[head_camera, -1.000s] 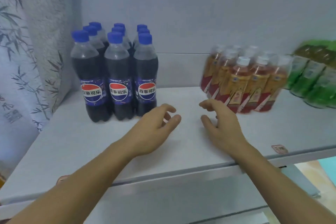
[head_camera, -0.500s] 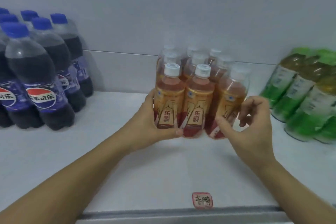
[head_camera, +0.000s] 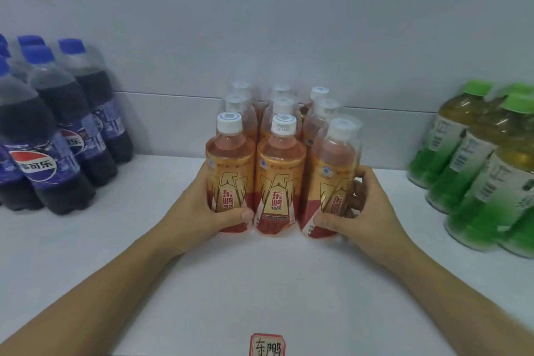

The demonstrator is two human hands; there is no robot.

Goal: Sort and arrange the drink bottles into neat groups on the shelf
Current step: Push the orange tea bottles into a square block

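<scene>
At mid-shelf in the head view, the orange bottles stand in a three-by-three block between cola bottles and green bottles. The left hand grips the front-left bottle; the right hand grips the front-right. Squeeze evenly inward, squaring the block above the red label.

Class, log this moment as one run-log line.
left hand: grips front-left orange white-capped plastic bottle | right hand: grips front-right bottle | white shelf
</scene>
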